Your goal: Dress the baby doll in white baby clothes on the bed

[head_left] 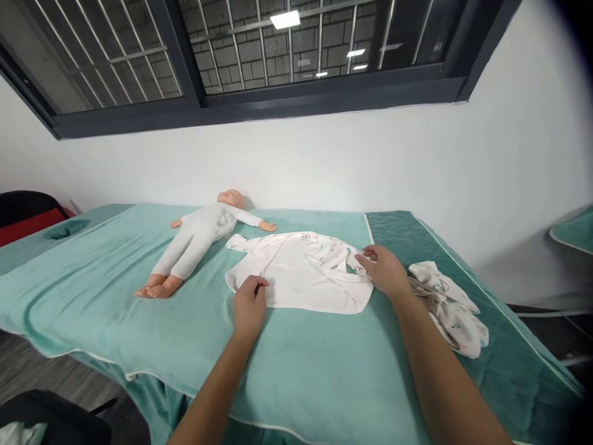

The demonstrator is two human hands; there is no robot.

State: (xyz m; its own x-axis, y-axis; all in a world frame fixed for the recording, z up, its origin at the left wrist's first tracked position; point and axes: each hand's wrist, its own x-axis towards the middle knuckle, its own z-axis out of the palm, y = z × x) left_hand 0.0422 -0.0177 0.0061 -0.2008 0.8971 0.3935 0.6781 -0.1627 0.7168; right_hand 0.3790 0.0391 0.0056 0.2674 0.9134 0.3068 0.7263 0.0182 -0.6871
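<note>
Your right hand [385,272] was closed in a pinch, thumb and index fingertip together on the sleeve of the baby shirt [301,281], at the side farthest from the doll [197,238]. Your left hand [250,306] rested at the edge of the same shirt on the side nearer the doll, with the fingers curled and the thumb and index fingertip close together against the cloth. Whether fabric was clamped between those left fingertips could not be told.

The baby shirt lay spread flat to the right of the doll, its plain white side showing across the body, its small print visible on the sleeves and a label at the neck. Its free sleeve lay near the doll's outstretched arm, below it.

The doll lay face up in a white suit. Beneath both it and the shirt was a light green blanket [319,364]. Well to the right of the doll, beyond your right wrist, a crumpled printed garment [456,315] lay on a darker quilted cover [514,377]. Behind the doll's head stood a white wall [324,161].
</note>
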